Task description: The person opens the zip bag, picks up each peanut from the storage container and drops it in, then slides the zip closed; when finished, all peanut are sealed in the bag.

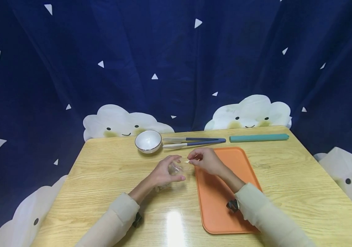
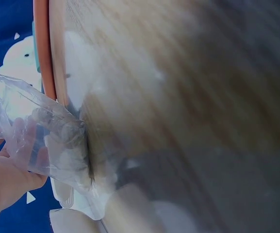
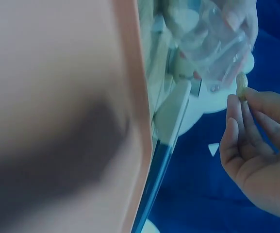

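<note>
My left hand [image 1: 163, 171] holds a clear plastic bag [image 2: 23, 131], its fingers and thumb curved round the upper part. Pale, lumpy pieces lie in the lower part of the bag, near the tabletop, too blurred to tell apart. My right hand [image 1: 206, 160] pinches a small pale peanut [image 3: 241, 86], in its shell by the look of it, between thumb and fingertips. This hand is just right of the bag's mouth, above the left edge of the orange tray [image 1: 228, 212].
Behind the hands stands a white bowl [image 1: 148, 141] with a dark rim. To its right lie tongs [image 1: 205, 141] with dark blue handles and pale tips. A teal rolled-up mat or stick [image 1: 259, 138] lies along the table's back right edge. A blue curtain [image 1: 176, 61] hangs behind.
</note>
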Available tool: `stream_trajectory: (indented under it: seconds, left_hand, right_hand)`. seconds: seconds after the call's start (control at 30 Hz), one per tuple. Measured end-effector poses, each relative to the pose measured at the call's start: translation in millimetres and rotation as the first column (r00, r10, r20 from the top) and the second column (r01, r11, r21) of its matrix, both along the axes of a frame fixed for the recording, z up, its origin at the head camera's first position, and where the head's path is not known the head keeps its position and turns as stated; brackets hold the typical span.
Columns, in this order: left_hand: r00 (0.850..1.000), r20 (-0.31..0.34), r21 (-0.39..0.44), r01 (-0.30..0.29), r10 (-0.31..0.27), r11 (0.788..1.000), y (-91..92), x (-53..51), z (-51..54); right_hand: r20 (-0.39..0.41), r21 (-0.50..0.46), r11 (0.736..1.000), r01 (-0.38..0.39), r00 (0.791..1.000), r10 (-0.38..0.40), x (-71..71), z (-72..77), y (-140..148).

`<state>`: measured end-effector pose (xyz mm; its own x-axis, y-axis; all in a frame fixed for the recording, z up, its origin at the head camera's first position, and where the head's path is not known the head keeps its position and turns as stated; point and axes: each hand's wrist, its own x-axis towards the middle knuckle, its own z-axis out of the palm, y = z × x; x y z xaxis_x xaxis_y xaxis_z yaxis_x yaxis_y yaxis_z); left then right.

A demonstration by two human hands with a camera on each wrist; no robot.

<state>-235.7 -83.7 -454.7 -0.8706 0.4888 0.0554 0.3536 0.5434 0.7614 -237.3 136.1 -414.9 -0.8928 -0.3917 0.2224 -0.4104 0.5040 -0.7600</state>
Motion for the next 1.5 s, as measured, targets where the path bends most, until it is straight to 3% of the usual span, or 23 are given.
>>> stream_trajectory:
  seconds: [0.27, 0.47, 0.67, 1.07, 1.33, 1.5]
  left_hand:
    - [1.0, -0.008, -0.002, 0.0, 0.0, 1.0, -0.2, 0.6, 1.8]
    - [1.0, 0.013, 0.008, 0.0, 0.0, 1.0, -2.4, 1.5, 2.8]
    - [1.0, -0.005, -0.003, -0.01, 0.01, 1.0, -3.3, 0.7, 0.9]
    - [1.0, -0.003, -0.01, -0.019, 0.019, 1.0, -3.6, 1.8, 2.5]
    - [1.0, -0.001, -0.013, -0.018, 0.018, 1.0, -4.0, 1.4, 3.2]
    - [1.0, 0.016, -0.021, -0.021, 0.022, 1.0, -3.9, 1.6, 3.7]
  right_hand:
    - [0.044, -0.031, 0.999, -0.027, 0.999, 0.028, 3.8, -1.9, -16.2]
    - [0.04, -0.013, 1.0, 0.0, 0.999, 0.0, 5.7, -2.4, -7.9]
    - [0.003, 0.031, 1.0, 0.003, 1.0, -0.003, 4.2, -3.1, 12.6]
    - [0.09, 0.159, 0.986, 0.047, 0.994, -0.062, 6.1, -7.4, 72.4]
    - [0.146, 0.201, 0.979, -0.02, 0.989, -0.01, 3.6, -19.2, 111.9]
    - [0.226, 0.207, 0.977, -0.047, 0.974, -0.001, 1.9, -27.0, 127.5]
